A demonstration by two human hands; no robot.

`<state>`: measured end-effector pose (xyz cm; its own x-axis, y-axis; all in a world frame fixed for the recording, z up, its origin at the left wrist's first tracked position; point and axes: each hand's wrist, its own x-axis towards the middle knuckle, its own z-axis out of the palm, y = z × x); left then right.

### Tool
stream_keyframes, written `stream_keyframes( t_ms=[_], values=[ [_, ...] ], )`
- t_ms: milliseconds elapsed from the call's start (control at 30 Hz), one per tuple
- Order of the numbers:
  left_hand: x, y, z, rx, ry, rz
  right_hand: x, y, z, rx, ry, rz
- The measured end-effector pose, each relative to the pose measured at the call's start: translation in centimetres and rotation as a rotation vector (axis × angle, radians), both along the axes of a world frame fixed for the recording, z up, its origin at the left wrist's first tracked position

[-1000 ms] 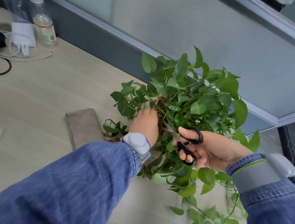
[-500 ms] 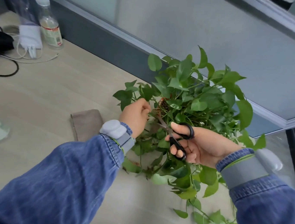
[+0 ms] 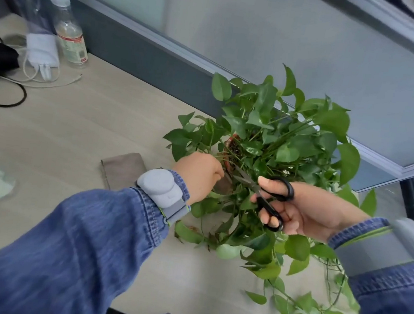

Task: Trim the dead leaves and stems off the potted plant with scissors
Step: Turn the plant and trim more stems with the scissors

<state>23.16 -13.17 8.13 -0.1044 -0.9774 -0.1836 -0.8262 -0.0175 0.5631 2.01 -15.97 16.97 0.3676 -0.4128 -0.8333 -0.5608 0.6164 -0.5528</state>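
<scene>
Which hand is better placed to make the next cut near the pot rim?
Right. The right hand holds the scissors, blades pointing at the stem the left hand pinches beside the pot.

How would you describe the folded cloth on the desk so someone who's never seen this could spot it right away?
Start at the potted plant on the pale wooden desk, then look just left of it, past the left hand reaching into the leaves. The folded cloth lies flat there, partly hidden by that wrist. It is the only flat grey-brown thing; the clear plastic bottle and cables sit far back.
</scene>
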Motion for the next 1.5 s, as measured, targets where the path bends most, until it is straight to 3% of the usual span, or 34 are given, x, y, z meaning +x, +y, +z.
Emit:
stream_keyframes(
  t_ms=[267, 433, 567, 733, 867, 1067, 1300, 1500],
  values=[
    [-0.9, 0.5, -5.4, 0.214, -0.001, -0.096, 0.0, 1.2, -0.6, 0.035, 0.058, 0.068],
    [-1.8, 0.8, -8.0, 0.195, -0.054, -0.073, 0.1, 1.2, -0.6, 0.012, 0.099, 0.109],
    [-2.3, 0.6, -8.6, 0.214, 0.098, -0.087, 0.0, 1.2, -0.3, -0.024, 0.128, 0.151],
    [-2.2, 0.2, -8.2, 0.164, 0.098, -0.161, -0.2, 1.5, -0.2, -0.019, 0.130, 0.142],
    [-1.7, 0.4, -7.8, 0.032, 0.014, -0.095, -0.1, 2.0, -0.6, 0.064, 0.050, 0.048],
    [-0.7, 1.5, -7.4, -0.104, 0.064, 0.011, 0.8, 3.0, -1.8, 0.253, -0.058, -0.098],
    [-0.5, 2.5, -6.8, -0.127, 0.079, 0.007, 2.7, 4.1, -2.6, 0.308, -0.096, -0.357],
    [-0.1, 3.1, -6.5, -0.095, 0.108, 0.000, 3.1, 5.0, -2.6, 0.306, -0.104, -0.428]
  ],
)
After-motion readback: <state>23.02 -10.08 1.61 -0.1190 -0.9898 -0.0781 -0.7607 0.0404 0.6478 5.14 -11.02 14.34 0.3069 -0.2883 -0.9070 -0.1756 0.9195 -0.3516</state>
